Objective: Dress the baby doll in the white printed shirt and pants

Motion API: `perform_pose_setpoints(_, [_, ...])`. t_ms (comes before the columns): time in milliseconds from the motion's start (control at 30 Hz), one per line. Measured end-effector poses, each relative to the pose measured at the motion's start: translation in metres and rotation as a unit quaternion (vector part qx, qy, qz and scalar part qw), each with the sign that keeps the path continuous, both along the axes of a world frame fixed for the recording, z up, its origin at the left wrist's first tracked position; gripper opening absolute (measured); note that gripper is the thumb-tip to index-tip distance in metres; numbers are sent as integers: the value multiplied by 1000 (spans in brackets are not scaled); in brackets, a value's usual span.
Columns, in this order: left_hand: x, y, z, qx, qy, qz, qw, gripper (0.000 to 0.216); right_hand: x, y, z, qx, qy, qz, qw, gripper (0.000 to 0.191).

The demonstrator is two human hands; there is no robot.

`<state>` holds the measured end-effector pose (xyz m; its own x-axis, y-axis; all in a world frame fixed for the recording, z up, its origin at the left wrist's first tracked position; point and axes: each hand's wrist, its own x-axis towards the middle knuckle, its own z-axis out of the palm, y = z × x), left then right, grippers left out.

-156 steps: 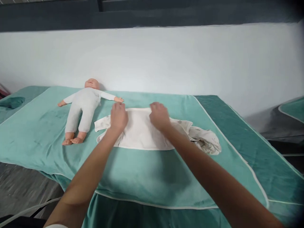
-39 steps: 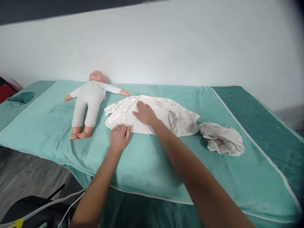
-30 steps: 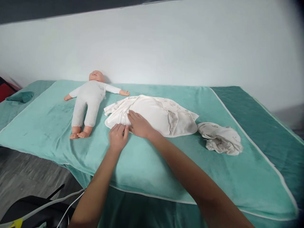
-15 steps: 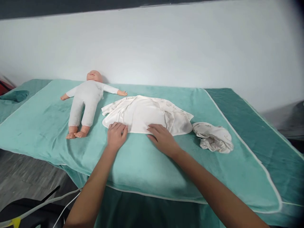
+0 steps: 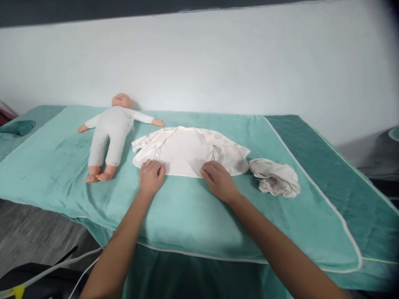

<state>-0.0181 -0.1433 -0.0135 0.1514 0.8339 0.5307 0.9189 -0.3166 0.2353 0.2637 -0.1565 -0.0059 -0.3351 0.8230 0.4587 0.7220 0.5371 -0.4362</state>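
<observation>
A white baby garment [image 5: 187, 149] lies spread flat on a teal blanket [image 5: 193, 207] covering a bed. My left hand [image 5: 151, 176] rests at the garment's near left hem, fingers curled down on the edge. At the near right hem my right hand [image 5: 220, 180] presses with fingers bent onto the cloth. Whether either hand pinches the hem or only presses it is hard to make out. A baby doll [image 5: 109, 133] in a pale grey suit lies on its back to the left of the garment.
A crumpled white patterned cloth [image 5: 276, 176] sits right of the garment. A darker green cover [image 5: 336, 174] borders the blanket on the right. The white wall [image 5: 218, 62] runs behind the bed. White cables [image 5: 62, 265] and a dark object lie on the floor at lower left.
My right hand slid from the garment's middle down and right to its near right hem. My left hand stayed at the near left hem. The garment now lies flatter.
</observation>
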Motion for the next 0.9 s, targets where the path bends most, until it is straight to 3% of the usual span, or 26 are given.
perform_pose_setpoints(100, [-1,1,0,-2,-29,-2,1000,36,28,21,-1,71,76,-122,987,17])
perform_pose_setpoints(167, [-2,2,0,-7,-46,-2,999,35,58,39,-4,93,109,-239,960,19])
perform_pose_setpoints(233, [-2,3,0,-12,-55,0,998,36,89,55,-7,50,106,-349,930,26])
perform_pose_setpoints(300, [-2,4,-1,-15,-59,5,998,37,113,66,-9,-56,69,-408,909,35])
perform_pose_setpoints(400, [-2,4,-2,-15,-64,6,998,38,128,75,-11,-178,18,-412,894,45])
perform_pose_setpoints(467, [-3,5,-2,-12,-68,5,998,38,130,80,-11,-191,18,-406,894,40])
perform_pose_setpoints(567, [-3,4,-1,-14,-76,12,997,38,134,93,-9,-114,94,-413,898,32])
perform_pose_setpoints(700, [-2,4,2,-30,-88,21,995,38,146,109,-7,22,175,-423,889,39])
perform_pose_setpoints(800, [-1,4,2,-34,-96,27,994,37,153,112,-10,72,203,-402,890,43])
perform_pose_setpoints(900, [-2,5,0,-32,-102,30,994,36,151,110,-15,77,176,-413,890,46])
